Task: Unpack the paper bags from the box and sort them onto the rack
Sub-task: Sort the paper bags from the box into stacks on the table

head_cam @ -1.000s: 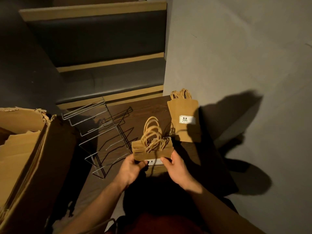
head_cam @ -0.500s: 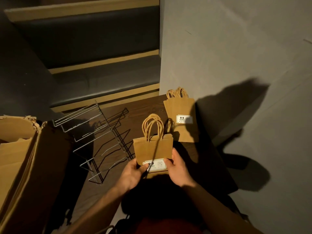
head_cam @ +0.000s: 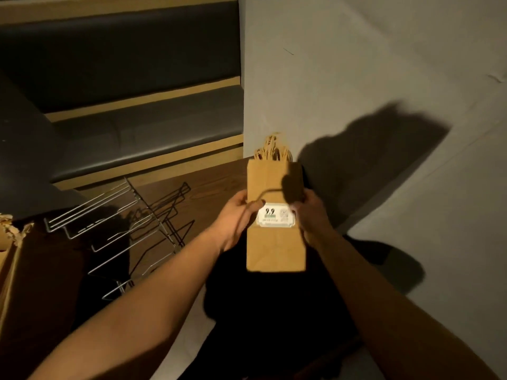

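Both hands grip one bag by its side edges, left hand and right hand level with its white label. The bag is held above the dark surface, handles away. Wire rack stands left; box at far left.

It looked like a shop or café corner: a padded bench seat with wooden trim ran along the wall, a wire display rack lay on the dark wooden table, and the brown paper bag carried a price sticker reading 9.9.
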A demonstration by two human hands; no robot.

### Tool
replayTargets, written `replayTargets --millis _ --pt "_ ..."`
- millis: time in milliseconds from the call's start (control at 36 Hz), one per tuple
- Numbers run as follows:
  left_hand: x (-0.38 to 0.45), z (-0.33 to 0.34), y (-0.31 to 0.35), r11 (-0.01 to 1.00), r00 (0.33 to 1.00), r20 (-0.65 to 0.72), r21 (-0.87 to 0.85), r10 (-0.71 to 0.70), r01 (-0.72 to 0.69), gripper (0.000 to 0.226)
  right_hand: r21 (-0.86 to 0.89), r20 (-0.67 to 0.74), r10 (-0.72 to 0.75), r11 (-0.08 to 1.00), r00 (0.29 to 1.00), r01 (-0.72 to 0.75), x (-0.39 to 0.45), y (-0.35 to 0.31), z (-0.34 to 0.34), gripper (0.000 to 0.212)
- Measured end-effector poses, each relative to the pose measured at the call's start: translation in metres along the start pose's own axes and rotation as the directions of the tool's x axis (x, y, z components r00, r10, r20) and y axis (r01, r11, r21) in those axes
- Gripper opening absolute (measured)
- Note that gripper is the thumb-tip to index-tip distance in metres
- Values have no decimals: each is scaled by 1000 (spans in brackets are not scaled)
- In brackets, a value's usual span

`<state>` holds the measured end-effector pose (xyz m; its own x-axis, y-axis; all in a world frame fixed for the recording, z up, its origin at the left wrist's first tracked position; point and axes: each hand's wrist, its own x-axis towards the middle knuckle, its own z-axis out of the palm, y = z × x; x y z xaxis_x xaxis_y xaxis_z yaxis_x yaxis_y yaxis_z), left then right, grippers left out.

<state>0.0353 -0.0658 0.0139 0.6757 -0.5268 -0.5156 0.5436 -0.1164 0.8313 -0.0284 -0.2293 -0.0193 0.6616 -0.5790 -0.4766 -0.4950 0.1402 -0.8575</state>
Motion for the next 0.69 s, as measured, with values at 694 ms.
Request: replayTargets --millis 694 --pt "-20 -74 43 981 994 -14 162 -109 110 61 -285 269 -95 943 958 173 -49 -65 114 51"
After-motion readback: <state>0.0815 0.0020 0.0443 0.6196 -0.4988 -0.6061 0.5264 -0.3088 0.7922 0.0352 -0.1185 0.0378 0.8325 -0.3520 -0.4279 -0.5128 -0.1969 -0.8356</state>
